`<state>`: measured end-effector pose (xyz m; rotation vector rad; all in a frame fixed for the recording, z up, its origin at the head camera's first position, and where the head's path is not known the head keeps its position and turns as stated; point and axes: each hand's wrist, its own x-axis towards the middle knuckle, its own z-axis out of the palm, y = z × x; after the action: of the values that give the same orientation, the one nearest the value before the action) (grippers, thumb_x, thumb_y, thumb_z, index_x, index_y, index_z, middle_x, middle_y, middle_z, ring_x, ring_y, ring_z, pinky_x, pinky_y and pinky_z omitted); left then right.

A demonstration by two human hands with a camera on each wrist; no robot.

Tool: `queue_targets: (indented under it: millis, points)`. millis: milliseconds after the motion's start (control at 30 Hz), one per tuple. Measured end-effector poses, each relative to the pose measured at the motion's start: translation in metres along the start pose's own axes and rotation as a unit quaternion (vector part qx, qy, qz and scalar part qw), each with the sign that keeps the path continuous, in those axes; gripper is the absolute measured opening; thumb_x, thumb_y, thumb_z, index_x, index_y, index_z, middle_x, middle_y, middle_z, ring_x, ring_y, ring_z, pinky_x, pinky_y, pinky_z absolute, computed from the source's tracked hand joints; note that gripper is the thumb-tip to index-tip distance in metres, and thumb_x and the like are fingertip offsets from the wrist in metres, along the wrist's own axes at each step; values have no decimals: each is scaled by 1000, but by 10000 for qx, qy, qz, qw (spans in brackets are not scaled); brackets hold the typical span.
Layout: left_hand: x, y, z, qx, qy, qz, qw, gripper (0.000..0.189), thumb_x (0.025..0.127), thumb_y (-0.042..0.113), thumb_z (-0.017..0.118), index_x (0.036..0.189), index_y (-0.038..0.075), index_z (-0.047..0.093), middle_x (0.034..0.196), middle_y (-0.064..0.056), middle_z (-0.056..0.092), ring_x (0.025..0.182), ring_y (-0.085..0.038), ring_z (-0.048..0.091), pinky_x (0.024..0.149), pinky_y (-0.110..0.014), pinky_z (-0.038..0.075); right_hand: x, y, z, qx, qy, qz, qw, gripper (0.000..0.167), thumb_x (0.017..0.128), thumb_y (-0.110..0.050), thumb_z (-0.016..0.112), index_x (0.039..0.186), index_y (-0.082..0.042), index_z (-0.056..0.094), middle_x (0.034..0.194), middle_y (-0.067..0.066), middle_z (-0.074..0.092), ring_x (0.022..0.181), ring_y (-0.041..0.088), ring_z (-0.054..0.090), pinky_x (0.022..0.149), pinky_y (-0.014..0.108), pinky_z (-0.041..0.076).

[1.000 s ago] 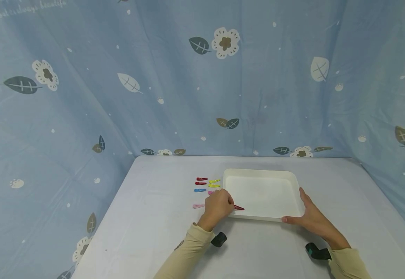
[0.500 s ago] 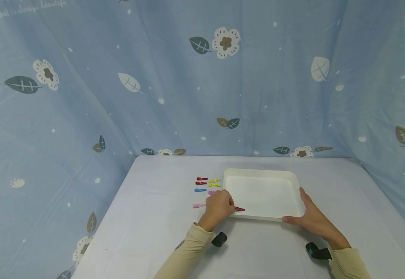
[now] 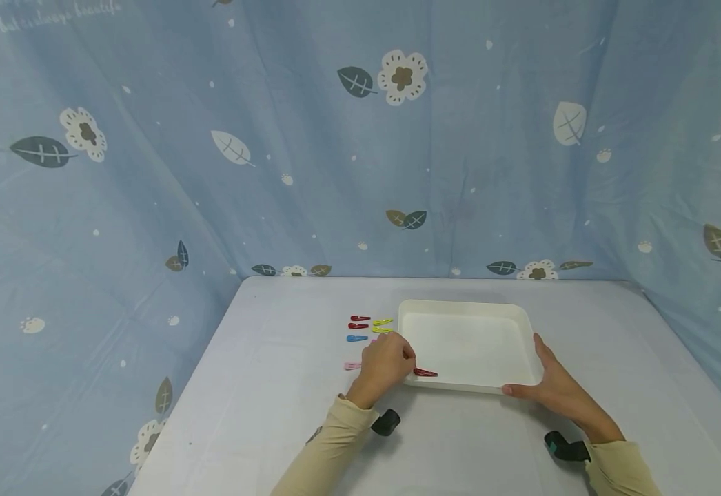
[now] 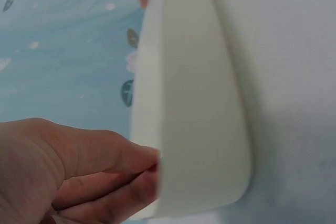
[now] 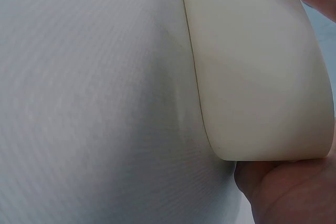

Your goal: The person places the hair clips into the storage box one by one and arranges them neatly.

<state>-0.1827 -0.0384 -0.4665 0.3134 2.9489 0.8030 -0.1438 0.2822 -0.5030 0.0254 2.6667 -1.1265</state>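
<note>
A shallow white tray [image 3: 466,344] lies on the table. Inside its front left corner rests a dark red hair clip [image 3: 425,373], its whole length visible. My left hand [image 3: 388,362] is just left of this clip, over the tray's left wall. In the left wrist view its thumb and fingers are close together, tips partly hidden behind the tray wall [image 4: 199,103]. My right hand [image 3: 559,389] holds the tray's front right corner, thumb on the front side and fingers along the right side; in the right wrist view both touch the tray wall [image 5: 257,77].
Left of the tray lie several hair clips: red ones [image 3: 358,326], yellow ones [image 3: 382,330], a blue one [image 3: 357,338] and a pink one [image 3: 352,366], partly behind my left hand. White cloth covers the table [image 3: 261,386]. A blue patterned curtain [image 3: 311,138] hangs behind.
My left hand has let go of the dark red clip and shifted slightly left and up. The clip now lies in the tray. My right hand and the tray have stayed put.
</note>
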Motion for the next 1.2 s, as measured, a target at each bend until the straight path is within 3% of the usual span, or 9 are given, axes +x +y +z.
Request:
queue_targets:
  millis: [233, 533, 767, 1200]
  points:
    - [-3, -6, -27, -617, 331, 165, 9974, 7, 87, 14, 76, 84, 16, 82, 78, 5, 75, 62, -5, 57, 50, -25, 44, 1, -1, 0, -17, 21, -5, 10000, 142, 78, -46, 87, 160, 4, -18, 165, 42, -3, 147, 66, 15, 111, 81, 24]
    - [-6, -24, -56, -1109, 689, 262, 9911, 7, 91, 16, 74, 89, 15, 80, 88, -1, 79, 53, -8, 51, 46, -25, 37, 0, -1, 0, 45, 34, -64, 10000, 142, 78, -45, 87, 160, 4, -18, 165, 42, -3, 147, 67, 15, 111, 81, 24]
    - [-6, -45, -69, -1355, 1088, 142, 9847, 6, 91, 17, 75, 89, 16, 81, 91, -1, 78, 83, -16, 68, 63, -30, 50, 1, 0, 0, 40, 22, -58, 10000, 141, 78, -45, 87, 160, 4, -17, 165, 42, -3, 148, 66, 14, 112, 80, 23]
    - [-3, -82, -81, -1927, 1657, -84, 9671, 10, 92, 20, 77, 95, 11, 82, 91, -4, 78, 87, -18, 65, 76, -31, 47, 0, 1, 1, 162, 84, -150, 9997, 141, 77, -42, 88, 161, 4, -16, 166, 41, -3, 148, 66, 14, 110, 82, 22]
